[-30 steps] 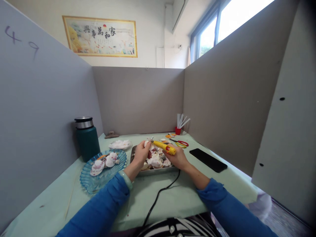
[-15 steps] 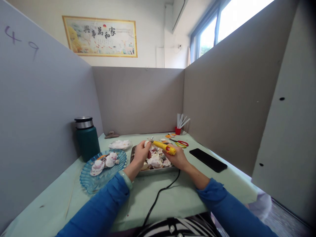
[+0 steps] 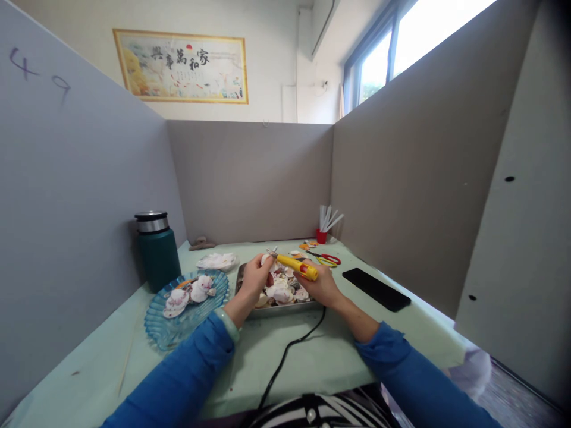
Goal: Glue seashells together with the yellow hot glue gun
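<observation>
In the head view my right hand [image 3: 317,284] is wrapped round a yellow glue gun [image 3: 297,266]. A black cord [image 3: 289,345] runs from below that hand toward my lap. My left hand [image 3: 255,274] pinches a small whitish shell [image 3: 264,259], mostly covered by the fingers. The glue gun's tip meets or nearly meets this shell; I cannot tell which. Beneath both hands lies a metal tray [image 3: 285,308] heaped with mixed shells [image 3: 281,292]. To the left, a blue scalloped glass plate [image 3: 163,333] bears joined shell pieces [image 3: 201,288].
A green bottle [image 3: 157,255] stands far left, near white crumpled material [image 3: 216,261]. Scissors [image 3: 328,259], orange-and-white pieces [image 3: 307,244] and a red cup [image 3: 321,236] of white sticks lie behind the tray. A black phone [image 3: 376,289] is at right. Grey partitions [image 3: 250,178] enclose the table.
</observation>
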The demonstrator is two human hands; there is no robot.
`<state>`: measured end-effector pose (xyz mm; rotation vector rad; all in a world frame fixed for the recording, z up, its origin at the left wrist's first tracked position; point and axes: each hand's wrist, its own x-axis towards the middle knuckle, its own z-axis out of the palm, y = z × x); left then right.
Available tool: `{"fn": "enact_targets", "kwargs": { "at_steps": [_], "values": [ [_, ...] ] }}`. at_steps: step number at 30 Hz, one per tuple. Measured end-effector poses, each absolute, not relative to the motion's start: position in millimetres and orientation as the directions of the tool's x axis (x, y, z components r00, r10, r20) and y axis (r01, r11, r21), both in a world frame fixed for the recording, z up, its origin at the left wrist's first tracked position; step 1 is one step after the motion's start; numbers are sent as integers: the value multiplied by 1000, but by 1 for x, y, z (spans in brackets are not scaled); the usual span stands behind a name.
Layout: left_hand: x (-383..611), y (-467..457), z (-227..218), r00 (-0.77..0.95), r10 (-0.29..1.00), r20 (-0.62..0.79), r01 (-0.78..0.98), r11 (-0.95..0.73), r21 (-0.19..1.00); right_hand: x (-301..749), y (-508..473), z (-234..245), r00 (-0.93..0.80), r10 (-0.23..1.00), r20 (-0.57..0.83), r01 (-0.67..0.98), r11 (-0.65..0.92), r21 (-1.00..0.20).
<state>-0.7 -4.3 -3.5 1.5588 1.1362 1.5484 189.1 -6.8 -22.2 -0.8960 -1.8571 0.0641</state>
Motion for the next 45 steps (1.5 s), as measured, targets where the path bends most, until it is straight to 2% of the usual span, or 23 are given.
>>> {"fn": "enact_targets", "kwargs": {
  "at_steps": [14, 31, 45],
  "values": [
    [0, -5, -4, -38, 914, 405, 97, -400, 911, 189, -8, -20, -185, 594, 783, 556, 720, -415],
    [-3, 0, -10, 27, 911, 412, 173, -410, 895, 189, -6, -20, -163, 586, 794, 555, 719, -417],
    [-2, -3, -7, -18, 917, 400, 184, -390, 902, 189, -8, -21, -188, 596, 781, 551, 722, -419]
  ]
}}
